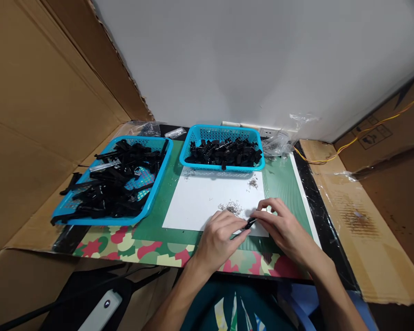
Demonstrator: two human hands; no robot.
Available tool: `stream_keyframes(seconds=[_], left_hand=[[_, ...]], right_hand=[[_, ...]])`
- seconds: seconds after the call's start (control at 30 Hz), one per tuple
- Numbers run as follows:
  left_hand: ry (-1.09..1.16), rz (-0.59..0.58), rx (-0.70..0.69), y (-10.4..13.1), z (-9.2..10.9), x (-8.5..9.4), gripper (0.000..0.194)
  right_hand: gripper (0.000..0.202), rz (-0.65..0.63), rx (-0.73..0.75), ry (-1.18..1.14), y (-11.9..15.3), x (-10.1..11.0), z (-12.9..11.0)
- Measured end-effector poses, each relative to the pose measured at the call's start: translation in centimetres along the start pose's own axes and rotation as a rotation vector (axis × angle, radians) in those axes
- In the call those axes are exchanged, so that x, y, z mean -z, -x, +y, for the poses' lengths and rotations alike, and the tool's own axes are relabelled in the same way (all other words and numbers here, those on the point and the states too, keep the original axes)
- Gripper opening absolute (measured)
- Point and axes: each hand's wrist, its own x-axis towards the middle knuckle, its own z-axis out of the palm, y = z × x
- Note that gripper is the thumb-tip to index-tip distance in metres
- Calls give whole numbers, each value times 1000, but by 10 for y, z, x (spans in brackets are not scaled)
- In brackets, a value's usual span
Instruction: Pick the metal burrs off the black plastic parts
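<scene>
Just in front of me, over the white sheet's near edge, my left hand [224, 232] pinches a small black plastic part [250, 223] between thumb and fingers. At the part's right end, my right hand [279, 223] has its thumb and index finger closed together. Whether those fingertips grip the part itself or some tiny piece is too small to tell. Beyond my left fingers lies a loose pile of tiny metal pieces, perhaps springs [230, 208], on the white sheet [193, 202]. A smaller cluster of similar metal pieces [253, 183] sits farther back.
A blue basket [152, 202] of long black parts stands at left. Another blue basket [224, 168], holding small black parts, is at the back. Clear plastic bags [279, 145] lie beside it. Cardboard walls [37, 115] flank the table, and yellow wires [352, 142] run along the right.
</scene>
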Motion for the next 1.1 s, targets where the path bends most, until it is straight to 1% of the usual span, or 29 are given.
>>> stream_keyframes(seconds=[0.1, 0.2, 0.27, 0.37, 0.47, 0.67, 0.83, 1.0, 1.1], left_hand=[[-23, -13, -3, -1, 1, 1, 8], [-47, -10, -4, -2, 3, 1, 7], [-60, -6, -9, -2, 4, 0, 7], [-80, -1, -21, -2, 5, -1, 6], [-107, -5, -25, -1, 4, -3, 3], [-130, -11, -58, 2, 2, -5, 4], [-152, -24, -68, 3, 3, -5, 11], [-130, -50, -43, 1, 3, -2, 15], [-86, -51, -20, 1, 3, -2, 15]], right_hand=[[21, 117, -16, -60, 2, -4, 0], [11, 220, -103, -167, 4, -12, -3], [10, 249, -172, -213, 3, -18, -7], [13, 234, -247, -268, 2, -24, -9], [14, 225, -254, -284, 0, -27, -9], [17, 180, -169, -184, -3, -28, -12], [23, 189, -80, -122, -4, -29, -12], [28, 186, -87, -88, -3, -34, -8], [30, 187, -67, -99, -3, -37, -11]])
